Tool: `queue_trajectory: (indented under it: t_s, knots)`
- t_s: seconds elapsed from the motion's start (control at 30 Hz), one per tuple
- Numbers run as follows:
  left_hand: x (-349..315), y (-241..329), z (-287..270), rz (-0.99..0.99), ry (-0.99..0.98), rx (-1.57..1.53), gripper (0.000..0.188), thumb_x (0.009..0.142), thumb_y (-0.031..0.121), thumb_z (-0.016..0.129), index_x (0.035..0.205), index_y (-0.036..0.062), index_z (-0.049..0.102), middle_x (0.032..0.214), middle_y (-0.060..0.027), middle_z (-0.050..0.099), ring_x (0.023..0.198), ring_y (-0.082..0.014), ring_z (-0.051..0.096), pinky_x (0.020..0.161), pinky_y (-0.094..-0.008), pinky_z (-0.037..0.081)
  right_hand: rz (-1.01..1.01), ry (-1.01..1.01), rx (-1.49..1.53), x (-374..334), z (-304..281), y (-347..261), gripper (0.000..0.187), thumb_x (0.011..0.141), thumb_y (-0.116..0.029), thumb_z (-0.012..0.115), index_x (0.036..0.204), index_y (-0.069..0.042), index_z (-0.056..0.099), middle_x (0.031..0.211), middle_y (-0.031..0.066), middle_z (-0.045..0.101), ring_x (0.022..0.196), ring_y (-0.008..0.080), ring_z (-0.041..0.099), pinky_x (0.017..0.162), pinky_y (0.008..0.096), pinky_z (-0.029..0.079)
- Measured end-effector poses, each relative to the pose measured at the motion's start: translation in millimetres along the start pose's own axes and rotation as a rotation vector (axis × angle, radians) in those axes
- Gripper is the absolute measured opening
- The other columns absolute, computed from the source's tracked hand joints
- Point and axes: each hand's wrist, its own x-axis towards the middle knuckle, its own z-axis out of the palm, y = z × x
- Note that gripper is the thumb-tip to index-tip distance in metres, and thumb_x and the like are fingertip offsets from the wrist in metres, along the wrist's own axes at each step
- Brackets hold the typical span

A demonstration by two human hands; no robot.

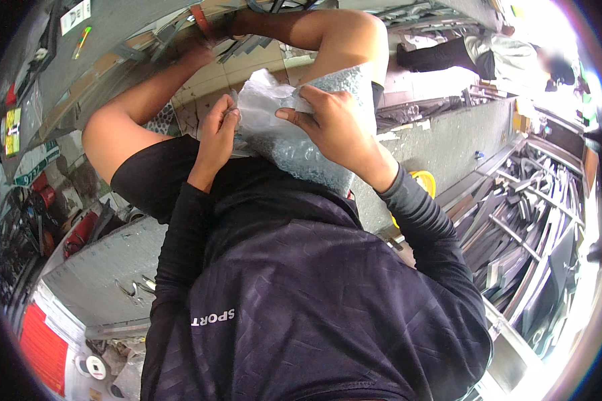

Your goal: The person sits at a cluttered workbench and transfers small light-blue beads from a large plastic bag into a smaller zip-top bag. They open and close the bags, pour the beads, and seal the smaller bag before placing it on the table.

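A clear plastic bag (pixel 294 144), filled with small grey pieces too fine to identify, is held up in front of the chest, over a bare knee, between both hands. It is not supported by any worktop; its weight is carried by the hands and perhaps by the lap beneath, which is hidden.

Risks, as judged:
- The bag's mouth is being worked at the top left. If the film is torn or opened too suddenly, the contents could be spilled over the lap and onto the tiled floor (pixel 211 83).
- The load looks heavy for thin film; a split along the lower side could be caused by squeezing or pulling from both ends.
- The grip on the right side is made with a spread palm rather than a closed fist, so slipping is possible if the bag is tilted.

Pose:
- Left hand (pixel 217 130): raised, wrist bent inward, fingers pinched narrowly on the gathered top edge of the bag.
- Right hand (pixel 334 123): laid over the upper right of the bag, thumb pressed on the front, fingers wrapped behind it.
- Both forearms are sleeved in black, elbows tucked close.

A stack of metal bars (pixel 522 220) lies to the right, well apart.
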Motion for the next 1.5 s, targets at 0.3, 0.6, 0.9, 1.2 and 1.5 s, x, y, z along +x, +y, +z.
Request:
queue_trajectory:
  t_s: [0.3, 0.6, 0.9, 1.2, 1.5]
  knots:
    - [0.5, -0.3, -2.3, 0.000, -0.009, 0.022, 0.009, 0.113, 0.011, 0.055, 0.107, 0.0045, 0.054, 0.092, 0.0036, 0.047, 0.085, -0.0068, 0.041, 0.075, -0.0271, 0.038, -0.025, 0.084, 0.003, -1.7, 4.3, 0.8, 0.046, 0.101, -0.041, 0.085, 0.090, 0.000, 0.067, 0.067, 0.0229, 0.065, 0.069, 0.0471, 0.072, 0.065, 0.0502, 0.056]
    - [-2.3, 2.7, -0.9, -0.017, 0.037, 0.034, 0.009, 0.112, 0.010, 0.054, 0.107, 0.0045, 0.056, 0.091, 0.0044, 0.049, 0.082, -0.0057, 0.042, 0.073, -0.0267, 0.038, 0.012, 0.076, -0.013, -3.3, 6.4, 0.9, 0.047, 0.100, -0.042, 0.086, 0.090, 0.000, 0.068, 0.067, 0.0220, 0.066, 0.069, 0.0447, 0.074, 0.065, 0.0498, 0.056]
    - [-3.2, -1.7, -1.9, -0.055, -0.002, -0.045, 0.010, 0.114, 0.012, 0.054, 0.106, 0.0058, 0.056, 0.089, 0.0062, 0.047, 0.080, -0.0042, 0.039, 0.069, -0.0257, 0.034, 0.001, 0.056, -0.032, -2.4, 8.9, 4.1, 0.049, 0.101, -0.045, 0.084, 0.091, 0.000, 0.069, 0.067, 0.0225, 0.066, 0.070, 0.0459, 0.073, 0.064, 0.0501, 0.056]
    - [-1.8, -1.9, -0.8, -0.055, -0.013, -0.071, 0.013, 0.115, 0.012, 0.053, 0.104, 0.0065, 0.055, 0.089, 0.0066, 0.046, 0.079, -0.0039, 0.038, 0.068, -0.0253, 0.033, 0.012, 0.034, -0.016, -3.1, 8.1, 4.9, 0.049, 0.101, -0.045, 0.083, 0.092, 0.001, 0.070, 0.068, 0.0226, 0.067, 0.071, 0.0460, 0.074, 0.065, 0.0494, 0.057]
    - [-1.6, -4.8, -1.2, -0.087, -0.004, -0.113, 0.015, 0.117, 0.014, 0.052, 0.104, 0.0067, 0.054, 0.090, 0.0061, 0.048, 0.081, -0.0035, 0.040, 0.070, -0.0251, 0.035, 0.024, 0.017, -0.043, -3.5, 8.2, 5.2, 0.046, 0.102, -0.044, 0.083, 0.095, 0.000, 0.070, 0.069, 0.0229, 0.068, 0.071, 0.0454, 0.074, 0.065, 0.0498, 0.057]
